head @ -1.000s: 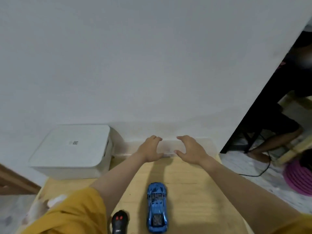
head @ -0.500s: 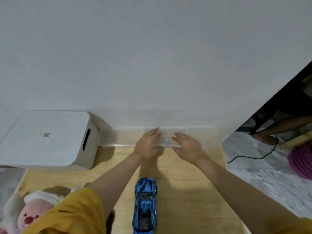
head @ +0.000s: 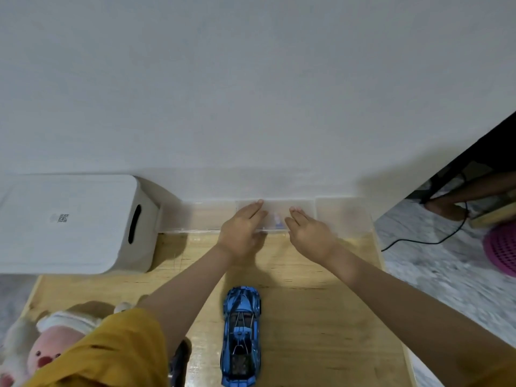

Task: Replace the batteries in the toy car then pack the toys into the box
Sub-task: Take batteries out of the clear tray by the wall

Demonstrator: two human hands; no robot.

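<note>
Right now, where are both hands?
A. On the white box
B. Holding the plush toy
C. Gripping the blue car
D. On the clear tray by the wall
D: the left hand and right hand lie flat on the clear tray at the wall; the blue car sits untouched behind them.

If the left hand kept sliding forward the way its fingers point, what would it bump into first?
Probably the wall. The left hand already lies on the clear box, which sits right against the wall; depth is hard to judge.
</note>
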